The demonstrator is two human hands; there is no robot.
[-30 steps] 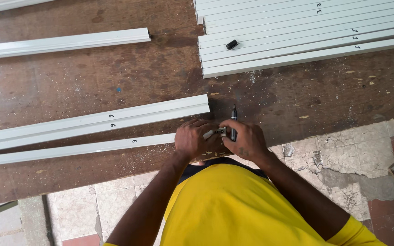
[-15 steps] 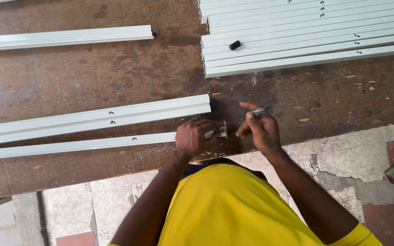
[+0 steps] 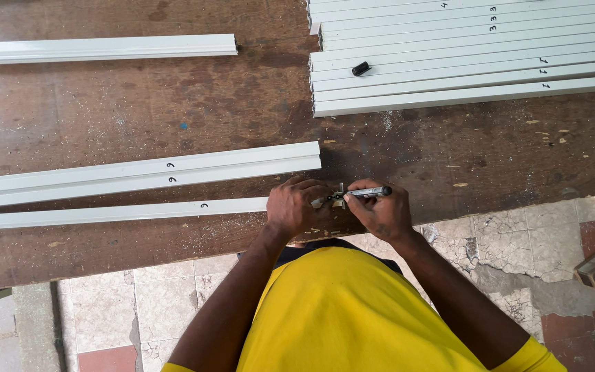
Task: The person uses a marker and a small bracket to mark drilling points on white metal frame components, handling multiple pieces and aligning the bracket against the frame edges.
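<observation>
My left hand [image 3: 299, 209] grips the right end of a long white aluminium profile [image 3: 118, 213] that lies along the near edge of the worn wooden workbench [image 3: 173, 110]. A small metal corner piece [image 3: 337, 197] sticks out at that end, between my two hands. My right hand [image 3: 380, 213] holds a black marker pen [image 3: 370, 192] level, its tip pointing left at the metal piece. Both hands touch at the profile's end. I wear a yellow shirt.
A doubled white profile [image 3: 146, 172] lies just behind the held one. Another profile [image 3: 101, 48] lies at the far left. A stack of several white profiles [image 3: 476, 62] fills the far right, with a black pen cap [image 3: 360, 68] on it. Cracked tile floor below.
My right hand lifted away to the right with the marker half a second ago, and has now come back to the profile's end with the marker pointing left. The left hand stayed put.
</observation>
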